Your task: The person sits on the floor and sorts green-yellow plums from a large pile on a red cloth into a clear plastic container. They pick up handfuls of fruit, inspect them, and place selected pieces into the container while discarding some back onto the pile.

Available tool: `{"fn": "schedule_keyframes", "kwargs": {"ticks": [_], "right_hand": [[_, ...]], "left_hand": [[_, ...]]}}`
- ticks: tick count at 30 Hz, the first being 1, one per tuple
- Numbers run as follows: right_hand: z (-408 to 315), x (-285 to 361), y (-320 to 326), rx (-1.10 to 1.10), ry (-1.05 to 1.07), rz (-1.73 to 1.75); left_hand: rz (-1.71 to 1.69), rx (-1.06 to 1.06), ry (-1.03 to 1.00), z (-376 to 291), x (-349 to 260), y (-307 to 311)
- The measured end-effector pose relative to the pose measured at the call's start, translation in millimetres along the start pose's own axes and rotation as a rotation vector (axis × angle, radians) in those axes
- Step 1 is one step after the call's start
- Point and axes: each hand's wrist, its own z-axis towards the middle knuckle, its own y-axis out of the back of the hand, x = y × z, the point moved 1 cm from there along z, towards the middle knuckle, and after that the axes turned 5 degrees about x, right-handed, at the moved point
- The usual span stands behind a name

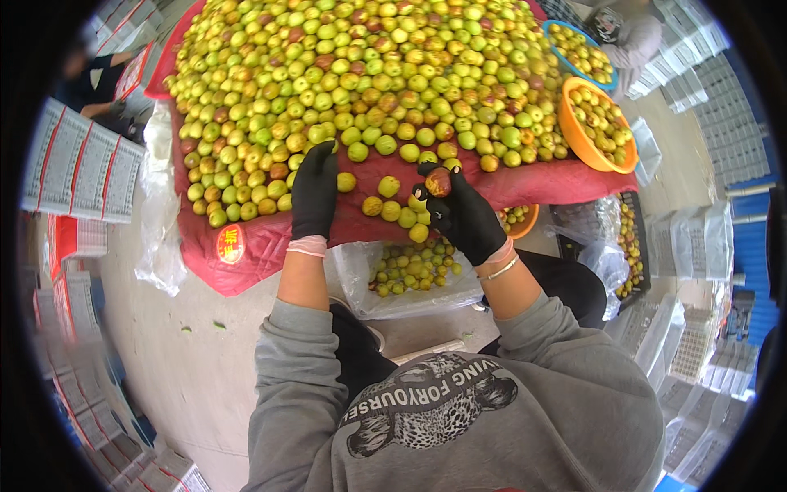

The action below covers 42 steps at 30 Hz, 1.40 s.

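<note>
A large heap of green and reddish-brown jujubes point(369, 80) lies on a red quilted cloth point(258, 252). My left hand point(315, 190), in a black glove, reaches to the near edge of the heap; its fingertips are at a green jujube, and whether it grips that fruit cannot be told. My right hand point(458, 212), in a black glove with bare fingertips showing, holds a reddish-brown jujube point(438, 182) between thumb and fingers. Several loose jujubes point(390, 211) lie on the cloth between my hands. Below the cloth's edge is a plastic-lined container point(393, 304) with jujubes in it.
An orange basin point(569, 120) and a blue basin point(556, 52) of jujubes stand at the right. Another orange basin point(527, 226) is under the cloth's edge, near a black crate point(644, 258). Stacked boxes point(86, 160) flank both sides. Two people are at the upper corners.
</note>
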Motion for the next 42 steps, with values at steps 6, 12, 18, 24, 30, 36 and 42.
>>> {"fn": "schedule_keyframes", "kwargs": {"ticks": [6,12,18,24,30,36,42], "right_hand": [[-57,10,35,-0.071,0.254,0.171],[-191,111,86,-0.213,1.073,0.6],[-146,47,87,-0.213,0.523,-0.163],[-32,49,106,-0.532,0.659,-1.735],[43,5,91,-0.278,0.6,-2.091],[115,49,71,-0.331,0.649,-1.754],[182,75,72,-0.345,0.77,-1.978]], "left_hand": [[0.032,0.057,-0.07,-4,-7,-21],[0.013,0.19,-0.026,-15,-27,-31],[0.11,0.236,-0.071,-22,-20,-36],[0.584,0.014,-0.206,-13,25,-19],[0.89,0.228,-0.297,-33,7,-68],[0.219,0.103,-0.139,7,8,-46],[0.509,-0.165,-0.112,24,23,-29]]}}
